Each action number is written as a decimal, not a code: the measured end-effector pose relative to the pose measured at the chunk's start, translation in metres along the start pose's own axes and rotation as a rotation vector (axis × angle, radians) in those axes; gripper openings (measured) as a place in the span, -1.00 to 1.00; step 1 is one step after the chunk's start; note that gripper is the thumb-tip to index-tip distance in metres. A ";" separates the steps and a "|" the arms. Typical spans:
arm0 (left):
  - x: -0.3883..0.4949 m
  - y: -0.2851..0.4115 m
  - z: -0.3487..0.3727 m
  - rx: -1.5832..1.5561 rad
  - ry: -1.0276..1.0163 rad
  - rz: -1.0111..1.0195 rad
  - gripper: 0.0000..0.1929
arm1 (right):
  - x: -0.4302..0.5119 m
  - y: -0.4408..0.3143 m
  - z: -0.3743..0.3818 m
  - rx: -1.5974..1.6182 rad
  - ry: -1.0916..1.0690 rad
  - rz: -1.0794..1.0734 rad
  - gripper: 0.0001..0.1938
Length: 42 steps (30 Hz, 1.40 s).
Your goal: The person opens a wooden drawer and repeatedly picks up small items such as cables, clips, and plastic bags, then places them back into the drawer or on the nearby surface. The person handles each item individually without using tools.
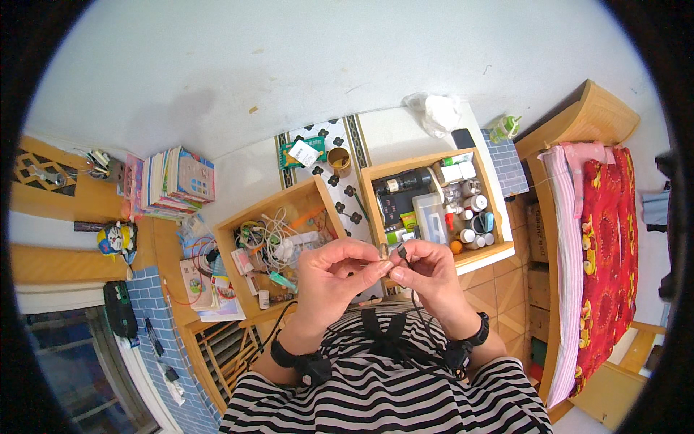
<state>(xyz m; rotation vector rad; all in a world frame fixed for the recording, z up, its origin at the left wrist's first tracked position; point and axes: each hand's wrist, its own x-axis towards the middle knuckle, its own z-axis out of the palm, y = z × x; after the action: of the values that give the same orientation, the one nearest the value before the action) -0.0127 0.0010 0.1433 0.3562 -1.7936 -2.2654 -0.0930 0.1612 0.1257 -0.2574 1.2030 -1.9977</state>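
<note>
My left hand [339, 276] pinches a small tan or metallic piece [384, 251] between thumb and fingertips; its exact kind is too small to tell. Close beside it, the fingers of my right hand [425, 271] grip a black cable [402, 251] near its end, and the thumbs almost meet. Both hands are above the front edges of two wooden drawers. The left wooden drawer [271, 203] holds tangled white cables [279, 238], dark cords and small packets. In the right wooden drawer [434, 160] lie a dark bottle [404, 182], a clear plastic case [430, 217] and several small bottles.
Behind the drawers stand a brown cup [339, 160], a green packet [320, 145] and a white plastic bag [434, 113]. Upright books [173, 176] are at left, above a booklet [195, 282] with a red cord. A bed with a red quilt [607, 260] is at right.
</note>
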 end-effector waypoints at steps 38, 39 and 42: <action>0.008 -0.019 -0.005 -0.404 0.002 -0.166 -0.83 | 0.004 -0.008 -0.013 0.022 0.049 -0.032 -0.83; 0.008 -0.019 -0.006 -0.372 -0.005 -0.191 -0.83 | 0.004 -0.007 -0.014 -0.014 0.059 -0.034 -0.84; 0.009 -0.020 -0.001 -0.217 -0.050 -0.265 -0.80 | 0.005 -0.005 -0.018 -0.118 0.142 0.008 -0.74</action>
<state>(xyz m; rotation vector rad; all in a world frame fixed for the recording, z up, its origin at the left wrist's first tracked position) -0.0209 0.0015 0.1233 0.5269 -1.5816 -2.6409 -0.1086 0.1709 0.1185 -0.1707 1.4115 -1.9683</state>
